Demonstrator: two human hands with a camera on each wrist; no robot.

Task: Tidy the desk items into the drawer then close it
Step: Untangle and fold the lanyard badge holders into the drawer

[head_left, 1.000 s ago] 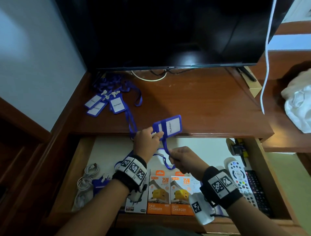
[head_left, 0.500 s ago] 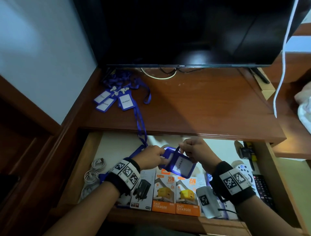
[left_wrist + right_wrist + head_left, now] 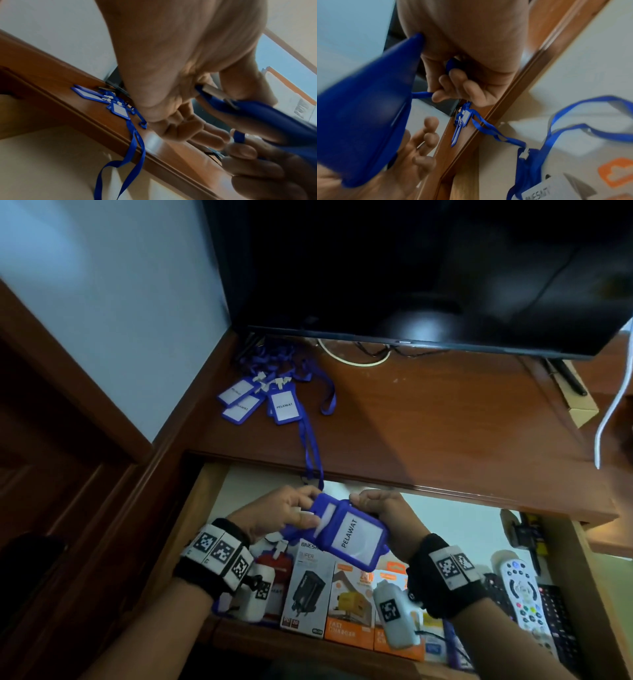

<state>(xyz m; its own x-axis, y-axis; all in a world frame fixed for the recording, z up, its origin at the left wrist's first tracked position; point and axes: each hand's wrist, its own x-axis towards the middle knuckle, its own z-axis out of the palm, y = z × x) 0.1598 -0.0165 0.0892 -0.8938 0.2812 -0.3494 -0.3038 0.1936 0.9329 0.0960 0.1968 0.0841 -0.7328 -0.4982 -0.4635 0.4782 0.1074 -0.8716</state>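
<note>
Head view: left hand [image 3: 284,517] and right hand [image 3: 383,513] pinch a blue badge holder [image 3: 349,534] above the open drawer [image 3: 205,508]. Left wrist view: thumb and fingers [image 3: 193,129] clamp its edge. Right wrist view: fingers [image 3: 453,83] curl around its strap [image 3: 421,94].

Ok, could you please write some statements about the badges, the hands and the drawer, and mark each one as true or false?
1. Both hands hold one blue plastic badge holder over the open wooden drawer. True: left hand, right hand.
2. The held badge reads "PELAWAT". True.
3. No badges remain on the brown wooden desk top. False: several blue badge holders lie near its back left corner.
4. The drawer is shut. False: it is open, with orange charger boxes inside.
5. A white remote control lies in the drawer's right part. True.
</note>
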